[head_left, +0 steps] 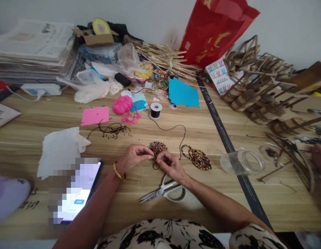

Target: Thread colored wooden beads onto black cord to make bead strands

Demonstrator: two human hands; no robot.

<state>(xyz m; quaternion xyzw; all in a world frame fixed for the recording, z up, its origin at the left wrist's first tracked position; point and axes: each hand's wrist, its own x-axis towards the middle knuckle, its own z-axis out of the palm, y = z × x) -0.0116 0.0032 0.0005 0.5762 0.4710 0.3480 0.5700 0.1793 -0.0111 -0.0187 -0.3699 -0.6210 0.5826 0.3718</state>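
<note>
Nearest: a black-and-white patterned garment [165,237] filled the bottom edge; just beyond it, metal scissors with white handles [165,191] lay on the wooden counter [207,138], partly under the right forearm.
Left hand: the left hand [133,157], with a gold bangle [118,172] at the wrist, had its fingertips pinched together on the near edge of a round mat of small multicoloured beads [157,148].
Right hand: the right hand [170,166] was closed too, its fingers pinching the same edge of the mat, close to the left fingertips.
Cord: a thin black cord [173,128] ran from the beads to a small black spool [156,110].
Right of the hands: an oval piece of the same multicoloured beads [198,158] lay apart; a clear plastic jar [240,162] lay on its side.
Left: a phone with lit screen [77,190] and a white crumpled tissue [60,148].
Behind: a pink yarn ball [122,104].
</note>
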